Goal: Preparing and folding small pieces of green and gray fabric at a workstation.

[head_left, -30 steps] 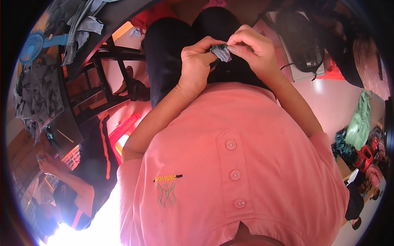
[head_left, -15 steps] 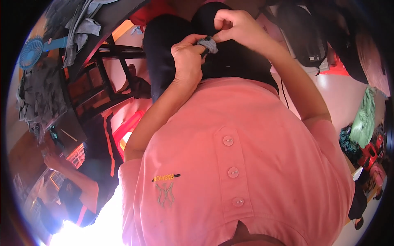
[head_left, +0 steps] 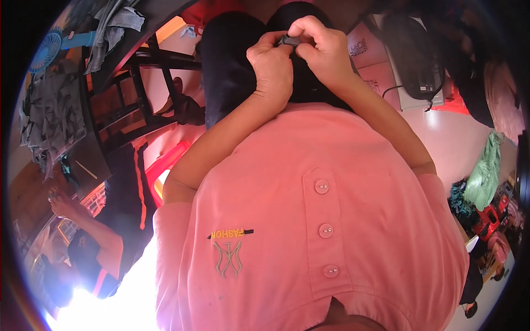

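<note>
A small, dark grey piece of fabric (head_left: pixel 290 40) is pinched between my hands over my dark-trousered lap. My left hand (head_left: pixel 270 65) grips it from the left, thumb and fingers closed round it. From the other side my right hand (head_left: pixel 327 54) meets it, with thumb and forefinger bent into a pinch on its right end. The fingertips of both hands nearly touch. Most of the fabric is covered by my fingers, so its shape cannot be made out.
At left a table carries heaped grey cloth pieces (head_left: pixel 52 124) and a blue fan (head_left: pixel 47 52). Another person's hand (head_left: pixel 65 205) is beside it. A black frame (head_left: pixel 144 91) stands nearby. A black bag (head_left: pixel 411 58) and green plastic bag (head_left: pixel 485 171) are at right.
My right hand has come down and left to pinch the fabric beside my left hand. Both hands are now closer together, and the fabric is more hidden than before.
</note>
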Demonstrator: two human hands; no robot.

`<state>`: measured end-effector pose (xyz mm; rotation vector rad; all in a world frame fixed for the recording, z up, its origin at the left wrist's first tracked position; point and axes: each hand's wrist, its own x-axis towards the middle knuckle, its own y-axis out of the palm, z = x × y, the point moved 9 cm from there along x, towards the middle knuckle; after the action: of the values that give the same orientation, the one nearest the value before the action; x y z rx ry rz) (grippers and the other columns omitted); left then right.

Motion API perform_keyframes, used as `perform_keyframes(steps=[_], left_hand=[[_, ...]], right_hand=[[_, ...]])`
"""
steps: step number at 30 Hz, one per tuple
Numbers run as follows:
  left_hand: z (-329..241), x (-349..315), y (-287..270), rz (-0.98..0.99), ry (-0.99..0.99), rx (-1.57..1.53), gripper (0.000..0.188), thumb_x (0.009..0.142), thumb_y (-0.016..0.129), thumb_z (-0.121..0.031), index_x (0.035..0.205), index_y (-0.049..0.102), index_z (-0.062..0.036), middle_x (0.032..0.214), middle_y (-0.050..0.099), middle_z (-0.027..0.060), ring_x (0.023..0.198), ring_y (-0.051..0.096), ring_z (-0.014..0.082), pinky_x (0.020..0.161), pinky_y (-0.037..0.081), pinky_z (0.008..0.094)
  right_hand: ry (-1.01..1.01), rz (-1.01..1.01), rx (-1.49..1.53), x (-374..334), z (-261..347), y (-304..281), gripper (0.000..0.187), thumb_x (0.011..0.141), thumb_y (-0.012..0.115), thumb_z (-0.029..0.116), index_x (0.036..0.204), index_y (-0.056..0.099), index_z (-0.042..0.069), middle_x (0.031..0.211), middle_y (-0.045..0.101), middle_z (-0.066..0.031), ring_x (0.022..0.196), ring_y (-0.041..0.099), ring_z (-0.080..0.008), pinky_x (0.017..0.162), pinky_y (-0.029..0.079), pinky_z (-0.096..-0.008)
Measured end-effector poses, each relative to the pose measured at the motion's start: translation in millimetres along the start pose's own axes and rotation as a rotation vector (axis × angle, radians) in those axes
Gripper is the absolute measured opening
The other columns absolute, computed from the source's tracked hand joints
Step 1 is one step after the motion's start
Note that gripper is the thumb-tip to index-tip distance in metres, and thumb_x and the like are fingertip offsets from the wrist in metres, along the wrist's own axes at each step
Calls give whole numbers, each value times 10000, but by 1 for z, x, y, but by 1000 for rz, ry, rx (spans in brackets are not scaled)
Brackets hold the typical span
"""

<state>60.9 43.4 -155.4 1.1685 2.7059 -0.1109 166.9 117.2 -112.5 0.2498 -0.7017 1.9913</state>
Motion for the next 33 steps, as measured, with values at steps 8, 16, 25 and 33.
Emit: perform_keyframes(steps=[8,16,25,33], left_hand=[[19,-1,-15,214,-32,5,171,766,648,26,932,684,48,883,649,63,745,605,122,687,477,224],[27,-19,9,463,-494,-473,251,847,588,19,1078,581,116,988,639,154,916,624,235,880,478,345],[18,-5,16,393,-243,-233,183,851,624,-24,1008,611,70,930,637,115,867,627,205,800,517,353],[18,-2,10,136,-282,-271,125,779,684,-9,902,667,7,851,658,42,760,603,148,638,439,276]], right_hand=[[128,108,275,1,-13,5,218,684,583,-47,880,591,46,599,561,-42,559,566,-105,513,428,-263],[299,210,492,-7,-19,1,243,697,501,-101,900,568,14,685,587,-21,619,541,-79,578,446,-218],[669,229,663,-17,-32,2,224,742,536,-98,922,593,22,840,632,-28,757,581,-95,695,469,-242],[377,103,381,-17,-26,5,327,730,606,20,1055,570,34,841,634,-90,786,613,-166,717,480,-303]])
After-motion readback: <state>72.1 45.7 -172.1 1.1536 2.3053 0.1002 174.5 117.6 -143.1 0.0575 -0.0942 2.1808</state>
